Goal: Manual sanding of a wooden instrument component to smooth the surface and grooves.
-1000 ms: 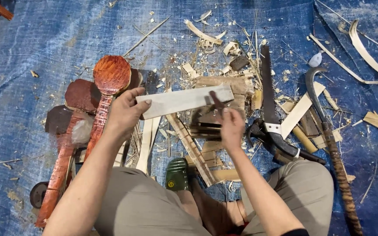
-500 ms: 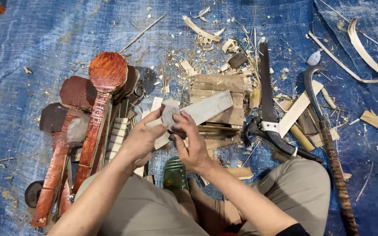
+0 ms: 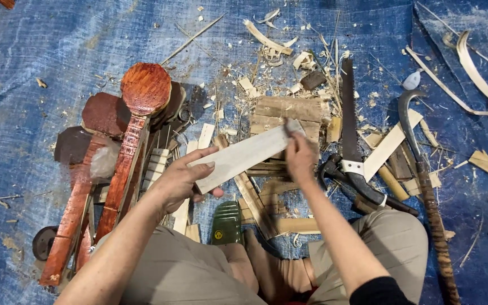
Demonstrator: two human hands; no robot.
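Gripping pale wooden slat (image 3: 244,158), both hands (image 3: 179,181).

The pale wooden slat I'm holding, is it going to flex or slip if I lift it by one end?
The slat looks thin, flat and straight, so it is probably light and fairly stiff, with slight give. Its bare sawn face likely grips well. The left hand holds one end and the right hand the other; held by one end, it might sag slightly.
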